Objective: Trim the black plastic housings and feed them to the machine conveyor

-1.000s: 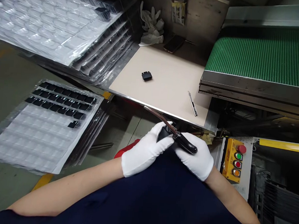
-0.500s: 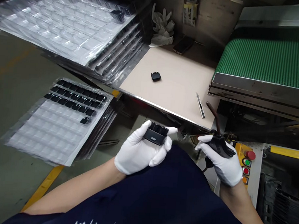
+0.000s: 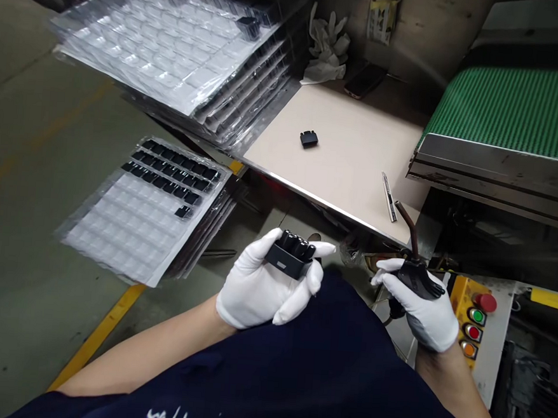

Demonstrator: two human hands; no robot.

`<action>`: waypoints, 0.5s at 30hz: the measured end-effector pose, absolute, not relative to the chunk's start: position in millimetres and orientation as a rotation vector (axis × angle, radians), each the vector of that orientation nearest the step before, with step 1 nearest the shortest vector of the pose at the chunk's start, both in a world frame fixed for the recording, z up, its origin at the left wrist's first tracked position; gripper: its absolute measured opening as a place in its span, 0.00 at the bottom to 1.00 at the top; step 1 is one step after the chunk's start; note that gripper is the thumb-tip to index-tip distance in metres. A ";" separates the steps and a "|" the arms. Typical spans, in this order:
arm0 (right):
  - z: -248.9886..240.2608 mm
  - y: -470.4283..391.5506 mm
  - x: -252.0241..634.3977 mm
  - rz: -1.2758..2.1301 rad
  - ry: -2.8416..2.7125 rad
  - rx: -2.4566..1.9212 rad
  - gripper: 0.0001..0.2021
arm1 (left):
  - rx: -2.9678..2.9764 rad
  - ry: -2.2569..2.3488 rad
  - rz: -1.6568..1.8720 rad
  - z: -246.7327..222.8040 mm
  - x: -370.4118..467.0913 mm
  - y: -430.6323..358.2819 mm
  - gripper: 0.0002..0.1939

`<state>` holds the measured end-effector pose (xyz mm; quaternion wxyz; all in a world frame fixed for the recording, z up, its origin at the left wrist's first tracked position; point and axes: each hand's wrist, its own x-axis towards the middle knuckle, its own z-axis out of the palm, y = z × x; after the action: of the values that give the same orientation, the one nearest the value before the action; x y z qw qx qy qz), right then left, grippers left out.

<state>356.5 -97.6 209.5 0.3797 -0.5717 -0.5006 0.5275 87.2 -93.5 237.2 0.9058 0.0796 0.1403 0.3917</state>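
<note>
In a white glove, my left hand (image 3: 266,291) holds a black plastic part (image 3: 289,259) with several upright round posts, gripped between thumb and fingers in front of my body. My right hand (image 3: 422,311), gloved too, is wrapped round the black handle of an air blow gun (image 3: 416,276). Its bent brown metal nozzle points up and toward the table. A second, smaller-looking black part (image 3: 309,139) lies on the beige tabletop (image 3: 343,175). Near the tabletop's right front edge rests a utility knife (image 3: 389,196).
Stacked clear trays (image 3: 174,61) stand at the upper left. A lower tray stack (image 3: 139,218) holds rows of black parts. A green conveyor belt (image 3: 519,111) is at the right, above a yellow button box (image 3: 467,317). Gloves (image 3: 329,44) and a phone (image 3: 366,80) lie at the back.
The camera view has swung, so the table and trays sit farther right in the picture. The black part in my left hand is tilted slightly differently. Both hands keep their holds.
</note>
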 end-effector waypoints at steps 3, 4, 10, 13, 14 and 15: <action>208.2 -100.0 359.9 1.358 -1.296 -1.499 0.13 | 0.176 0.310 0.818 239.0 89.0 -98.1 0.31; 208.0 -101.4 362.0 1.361 -1.316 -1.528 0.14 | 0.179 0.328 0.823 240.2 89.8 -98.7 0.31; 201.5 -114.1 378.4 1.459 -1.726 -1.669 0.12 | 0.265 0.742 0.927 216.1 83.8 -78.5 0.27; 196.6 -118.7 381.1 1.357 -2.052 -1.881 0.11 | 0.235 0.997 0.970 167.2 71.0 -57.1 0.21; 195.1 -119.3 380.6 1.326 -2.117 -1.969 0.12 | 0.224 1.059 0.982 148.2 66.3 -51.5 0.19; 193.6 -119.6 379.7 1.323 -2.158 -2.036 0.13 | 0.212 1.120 0.980 129.7 62.0 -47.5 0.17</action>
<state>379.7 -119.6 193.6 -0.0537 -0.6259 -0.6633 0.4067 62.0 -47.5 129.7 0.7306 0.0965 0.5087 0.4452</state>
